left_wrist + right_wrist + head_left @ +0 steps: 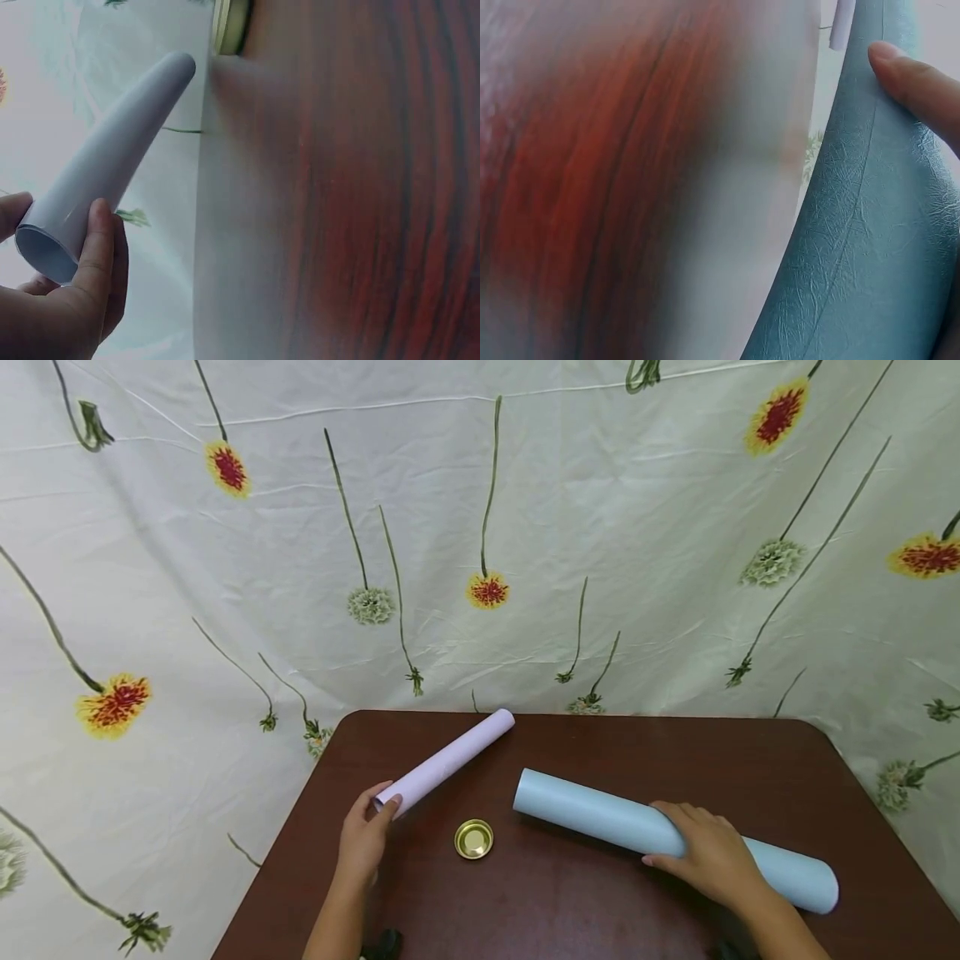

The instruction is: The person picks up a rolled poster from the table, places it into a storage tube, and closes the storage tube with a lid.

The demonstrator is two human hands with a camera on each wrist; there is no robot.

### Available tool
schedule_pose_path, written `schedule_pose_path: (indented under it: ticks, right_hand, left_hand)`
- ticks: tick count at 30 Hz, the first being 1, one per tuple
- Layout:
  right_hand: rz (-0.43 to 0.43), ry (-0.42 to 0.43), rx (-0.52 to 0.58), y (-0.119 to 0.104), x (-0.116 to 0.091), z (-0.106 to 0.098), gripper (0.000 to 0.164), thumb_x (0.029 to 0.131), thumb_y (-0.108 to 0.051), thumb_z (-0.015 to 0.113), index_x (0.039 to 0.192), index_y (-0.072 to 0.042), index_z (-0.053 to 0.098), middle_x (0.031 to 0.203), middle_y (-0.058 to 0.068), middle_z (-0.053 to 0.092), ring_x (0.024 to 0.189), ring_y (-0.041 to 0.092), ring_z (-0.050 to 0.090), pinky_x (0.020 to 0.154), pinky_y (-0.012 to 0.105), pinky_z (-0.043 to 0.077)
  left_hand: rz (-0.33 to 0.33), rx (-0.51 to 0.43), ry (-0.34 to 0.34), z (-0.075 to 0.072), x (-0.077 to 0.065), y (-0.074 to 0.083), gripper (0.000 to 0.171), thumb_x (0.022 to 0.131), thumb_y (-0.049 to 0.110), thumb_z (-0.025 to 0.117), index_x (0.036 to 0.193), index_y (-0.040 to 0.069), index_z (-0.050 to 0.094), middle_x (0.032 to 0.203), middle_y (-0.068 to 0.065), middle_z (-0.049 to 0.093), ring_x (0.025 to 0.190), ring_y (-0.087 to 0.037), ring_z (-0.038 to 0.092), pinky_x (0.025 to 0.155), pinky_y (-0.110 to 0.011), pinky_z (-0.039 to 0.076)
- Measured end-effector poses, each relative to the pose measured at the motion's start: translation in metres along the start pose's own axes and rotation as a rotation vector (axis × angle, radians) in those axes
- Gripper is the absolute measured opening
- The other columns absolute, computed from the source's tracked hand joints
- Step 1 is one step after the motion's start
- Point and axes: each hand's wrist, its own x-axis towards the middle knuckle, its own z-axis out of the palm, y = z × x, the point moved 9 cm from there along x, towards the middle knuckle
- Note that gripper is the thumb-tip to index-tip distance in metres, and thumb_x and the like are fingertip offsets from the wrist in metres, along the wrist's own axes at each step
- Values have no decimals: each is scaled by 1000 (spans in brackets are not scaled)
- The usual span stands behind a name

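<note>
My left hand grips the near end of a slim pale-lilac tube, which looks like rolled paper. In the left wrist view the hollow open end of the lilac roll faces the camera, thumb and fingers around its rim. On the right, a thicker light-blue roll slants across the table. My right hand holds it from above, near its middle, fingers over the far side and thumb on the near side. A lengthwise seam and fine wrinkles mark the blue surface in the right wrist view.
Between the two rolls sits a small round gold dish, nearer to the lilac one. Everything is on or over a dark brown wooden table with rounded far corners. Behind hangs a white flower-printed cloth, down past the table's far edge.
</note>
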Motion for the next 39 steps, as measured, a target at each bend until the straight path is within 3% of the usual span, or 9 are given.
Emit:
schedule_pose_path:
  ticks: [2, 7, 12, 20, 28, 39]
  right_hand:
    - [-5, 11, -1, -1, -1, -3, 77, 72, -55, 86, 134, -20, 60, 121, 5, 70, 107, 30, 67, 86, 56, 49]
    - [-6, 45, -4, 2, -1, -8, 77, 71, -53, 87, 135, -18, 60, 121, 7, 70, 107, 31, 67, 85, 56, 49]
    - [-8, 79, -9, 5, -1, -13, 77, 72, -50, 88, 135, -15, 59, 123, 10, 69, 111, 35, 64, 88, 58, 46]
    - [1, 151, -4, 13, -6, -19, 78, 70, -39, 92, 135, -12, 58, 126, 14, 66, 115, 39, 56, 89, 60, 38]
    - [11, 219, 5, 21, -10, -29, 79, 67, -31, 94, 134, -11, 57, 127, 16, 63, 115, 41, 55, 88, 61, 37]
    - [3, 229, 6, 27, -10, -33, 80, 67, -29, 93, 134, -9, 56, 127, 18, 62, 114, 42, 55, 89, 62, 37]
  left_hand:
    - [2, -70, -10, 1, -1, 0, 44, 103, 25, 60, 142, 8, 52, 148, -16, 42, 126, -28, 49, 92, -19, 53]
    - [29, -221, -27, 2, -3, 5, 42, 107, 23, 52, 142, -1, 46, 142, -17, 41, 119, -21, 53, 95, -29, 58]
    - [42, -299, -25, 0, -5, 6, 42, 110, 23, 42, 141, -4, 39, 138, -13, 40, 109, -9, 55, 94, -29, 58]
    - [35, -418, 19, -5, -7, 4, 32, 111, 25, 34, 131, 0, 40, 128, -8, 42, 103, -10, 59, 89, -30, 60]
    - [36, -446, 23, -9, -9, 5, 37, 111, 28, 29, 133, 0, 40, 127, -7, 42, 103, -10, 58, 86, -28, 60]
    - [19, -422, 9, -9, -9, 2, 48, 112, 31, 25, 141, -5, 38, 129, -8, 42, 104, -14, 58, 83, -28, 60]
